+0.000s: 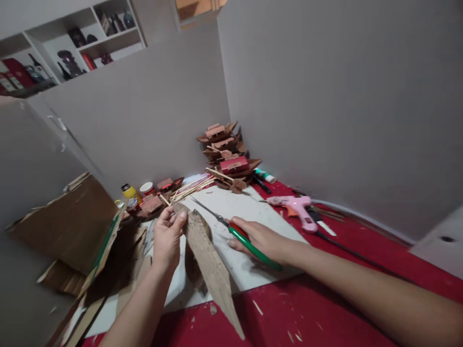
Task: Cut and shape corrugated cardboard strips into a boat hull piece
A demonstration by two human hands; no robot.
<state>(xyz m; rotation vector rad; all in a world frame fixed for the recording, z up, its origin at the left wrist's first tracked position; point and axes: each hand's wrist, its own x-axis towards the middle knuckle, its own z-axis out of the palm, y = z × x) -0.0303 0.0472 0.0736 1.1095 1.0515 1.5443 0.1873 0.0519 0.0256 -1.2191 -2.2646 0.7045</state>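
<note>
My left hand (169,236) pinches the far end of a long strip of brown cardboard (211,262), which tapers to a point toward me. In my right hand (258,238) is a pair of scissors (249,248) with green and red handles. Their blades point up and left, just right of the strip's far end and apart from it as far as I can see. Beneath the strip lies another brown piece (193,265), partly hidden; its kind I cannot make out.
A white board (231,214) lies on the red table (275,313). To the right rests a pink glue gun (298,207) with its cord. Stacked model boats (233,166) stand at the back corner, with thin wooden sticks (193,187) beside them. Large cardboard pieces (72,226) lean at the left.
</note>
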